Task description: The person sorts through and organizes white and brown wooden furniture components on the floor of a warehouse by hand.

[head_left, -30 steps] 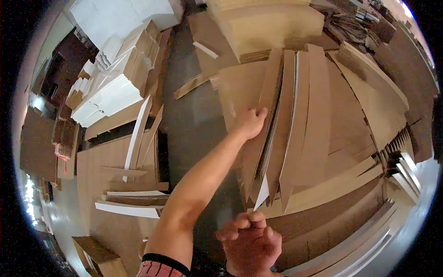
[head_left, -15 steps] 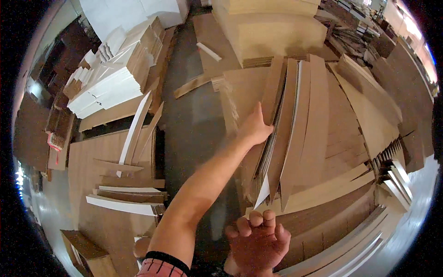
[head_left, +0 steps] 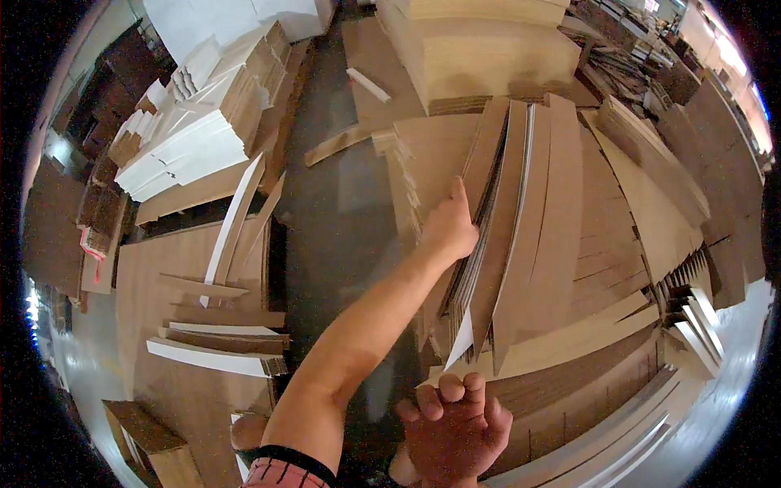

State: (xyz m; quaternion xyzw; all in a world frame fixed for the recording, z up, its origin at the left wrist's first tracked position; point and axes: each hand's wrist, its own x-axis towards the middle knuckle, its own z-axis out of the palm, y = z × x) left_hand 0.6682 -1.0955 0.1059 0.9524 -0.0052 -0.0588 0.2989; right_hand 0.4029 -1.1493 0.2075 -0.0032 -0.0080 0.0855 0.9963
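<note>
From the lower edge my left arm reaches forward, and my left hand (head_left: 450,230) rests on the left side of a fanned bundle of long brown board strips (head_left: 506,211). One finger lies straight along the leftmost strip (head_left: 488,134); the other fingers look bent around its edge, partly hidden. Close to me, below the bundle's near end, my right hand (head_left: 455,431) is palm up, its fingers loosely curled and apart, with nothing in it. A white pointed strip end (head_left: 460,342) sticks out of the bundle just above its fingertips.
The bundle lies on a stack of brown boards (head_left: 602,211). To the left, white and brown strips (head_left: 215,358) lie on another board stack (head_left: 138,285), with white panels (head_left: 195,150) beyond. A tall pale stack (head_left: 496,65) stands behind. Grey floor (head_left: 325,236) runs between.
My left hand has shifted slightly, and the leftmost strip's far end has moved a little to the right, toward the bundle. My right hand has stayed in place.
</note>
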